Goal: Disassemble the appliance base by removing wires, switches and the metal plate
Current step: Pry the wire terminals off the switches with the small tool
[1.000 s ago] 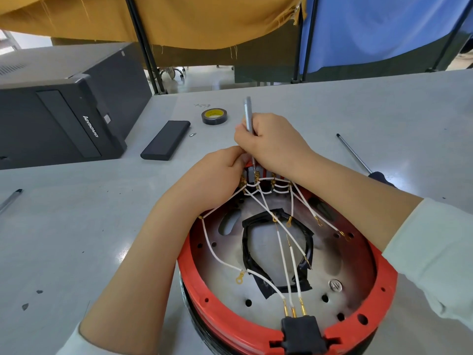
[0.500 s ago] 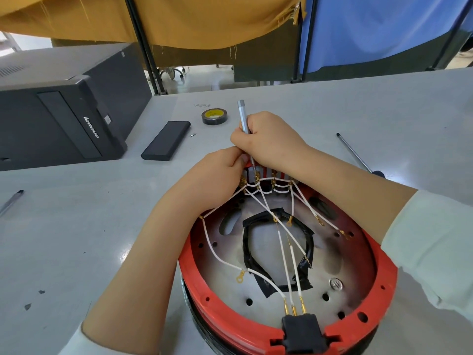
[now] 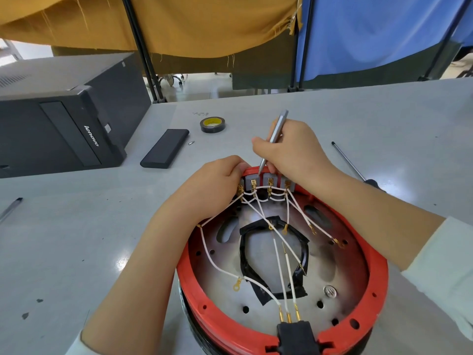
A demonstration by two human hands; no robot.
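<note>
Across the grey table (image 3: 76, 239), plenty of bare surface to the left and right of the work, with the far edge running below yellow and blue curtains. At the left edge, a black computer case (image 3: 64, 129) lying flat; just beside it a slim black box (image 3: 165, 148), then a roll of black tape (image 3: 212, 124), both well apart from the base. Off to the right, a long screwdriver (image 3: 350, 163) partly hidden behind the right forearm; at the far left, a pen (image 3: 10, 208).

Near the bottom edge, centre-right: the appliance base (image 3: 378, 280), round, red-rimmed, open side up, cut off by the frame below. Inside, a dull metal plate (image 3: 220, 280) with holes and a black taped loop. White wires (image 3: 207, 249) with gold terminals fanning from a black connector (image 3: 297, 336) at the near rim up to a row of switches (image 3: 267, 179) at the far rim.

Left hand (image 3: 212, 185) curled over the far rim, gripping the leftmost switch end. Right hand (image 3: 294, 149) clenched around a slim silver tool (image 3: 275, 135), tip down at the switches.
</note>
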